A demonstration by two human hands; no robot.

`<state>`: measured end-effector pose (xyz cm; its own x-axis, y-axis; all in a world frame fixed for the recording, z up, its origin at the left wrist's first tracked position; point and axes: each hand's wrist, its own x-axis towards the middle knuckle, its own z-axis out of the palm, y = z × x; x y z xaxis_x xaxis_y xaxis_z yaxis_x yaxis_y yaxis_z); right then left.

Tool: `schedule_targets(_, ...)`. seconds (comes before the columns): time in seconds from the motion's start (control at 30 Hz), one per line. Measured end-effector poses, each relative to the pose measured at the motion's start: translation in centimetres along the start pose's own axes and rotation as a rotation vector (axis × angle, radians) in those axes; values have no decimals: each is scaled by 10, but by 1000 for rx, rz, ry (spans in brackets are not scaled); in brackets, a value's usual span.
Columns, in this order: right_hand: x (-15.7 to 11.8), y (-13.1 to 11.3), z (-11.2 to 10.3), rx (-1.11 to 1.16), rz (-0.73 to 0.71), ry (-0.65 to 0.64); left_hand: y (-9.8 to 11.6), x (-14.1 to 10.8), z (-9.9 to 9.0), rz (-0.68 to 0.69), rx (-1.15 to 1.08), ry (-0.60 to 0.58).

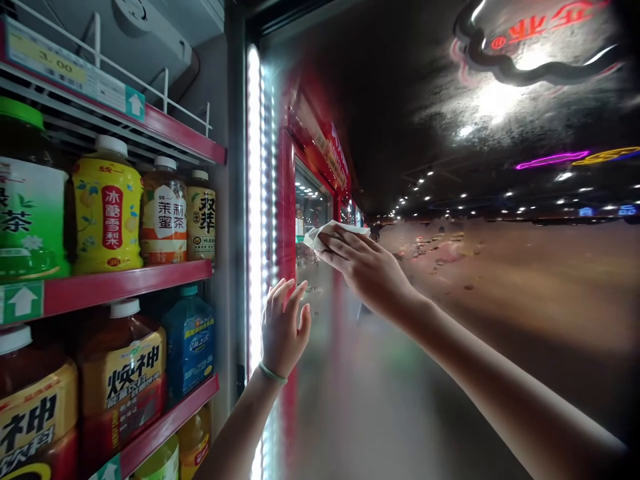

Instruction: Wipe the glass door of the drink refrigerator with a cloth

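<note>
Bottles (107, 213) are shelved beside the glass door (380, 387). Cloth (314, 237) is held under the right hand (367, 263), fingers together; the left hand (286, 330) is spread.

A thin white wipe (313, 238), creased and loosely folded, lies pressed against the inner face of the cooler's glass door (395, 393). The door stands upright and swung open, its transparent pane hazy with reflections.

Left edge cuts the green-capped bottle (33, 207); right hand (367, 263) partly hides the white cloth (315, 237); glass door (490, 373) blurred.
</note>
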<state>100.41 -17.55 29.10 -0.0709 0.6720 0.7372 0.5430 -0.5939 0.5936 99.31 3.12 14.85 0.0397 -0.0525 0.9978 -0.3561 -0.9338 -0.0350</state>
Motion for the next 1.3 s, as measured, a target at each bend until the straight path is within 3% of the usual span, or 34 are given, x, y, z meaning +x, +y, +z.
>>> schedule_targets(0.07, 14, -5, 5, -6, -30, -21, 2, 3, 3, -11, -2, 12)
schedule_targets(0.27, 88, -40, 34, -2, -230, -180, 3, 4, 8, 11, 16, 57)
schedule_targets(0.4, 93, -26, 32, -3, -202, -142, 1, 7, 7, 19, 41, 57)
schedule_targets(0.47, 77, 1, 19, 8, -86, -46, 4, 12, 9, 21, 43, 77)
schedule_targets(0.57, 37, 57, -18, -4, 132, 106, 14, 22, 16, 52, 13, 110)
schedule_targets(0.77, -94, 164, -111, -164, 529, 321, 47, 41, 29, 176, -49, 125)
schedule_targets(0.87, -155, 193, -141, -206, 740, 409, 55, 49, 30, 220, -76, 117)
schedule_targets(0.97, -171, 201, -145, -214, 879, 454, 55, 54, 28, 223, -87, 118)
schedule_targets(1.03, -149, 193, -134, -211, 866, 455, 51, 56, 24, 214, -83, 123)
schedule_targets(1.13, -79, 163, -99, -192, 705, 368, 40, 55, 13, 199, -65, 125)
schedule_targets(1.3, 52, 68, -17, -63, 319, 152, 13, 44, -18, 176, 30, 88)
